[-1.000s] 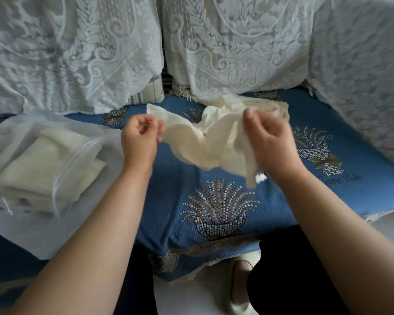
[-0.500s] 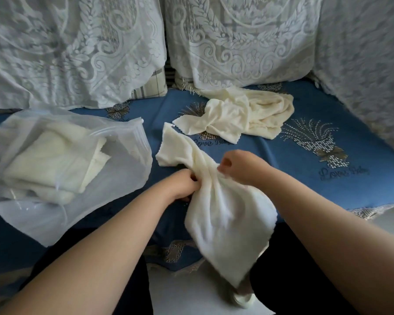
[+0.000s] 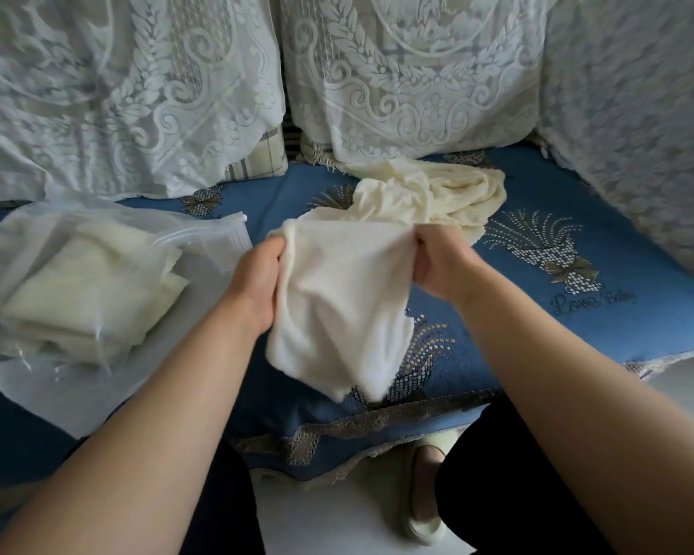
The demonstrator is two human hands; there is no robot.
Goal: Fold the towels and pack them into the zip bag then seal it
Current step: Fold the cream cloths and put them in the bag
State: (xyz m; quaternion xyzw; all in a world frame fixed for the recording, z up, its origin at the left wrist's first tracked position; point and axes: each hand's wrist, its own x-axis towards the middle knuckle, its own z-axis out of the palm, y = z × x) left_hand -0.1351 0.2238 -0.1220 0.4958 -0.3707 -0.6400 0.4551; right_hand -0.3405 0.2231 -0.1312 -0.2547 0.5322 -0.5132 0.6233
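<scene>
Zip bag point(image 3: 109, 274) with folded towels point(image 3: 93, 290) inside sits left on the sofa seat point(image 3: 577, 326); loose towel pile point(image 3: 437, 194) behind the held towel point(image 3: 341, 302).

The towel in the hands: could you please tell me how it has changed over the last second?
The left hand and right hand have moved apart and now hold the towel stretched by its top edge, hanging down. The pile and the bag have stayed put.

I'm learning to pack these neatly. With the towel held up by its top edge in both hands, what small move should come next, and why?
Probably lower the towel flat onto the blue cushion to fold it. The left hand and right hand pinch its top corners, and it hangs loose and unfolded. The zip bag already holds folded towels.
</scene>
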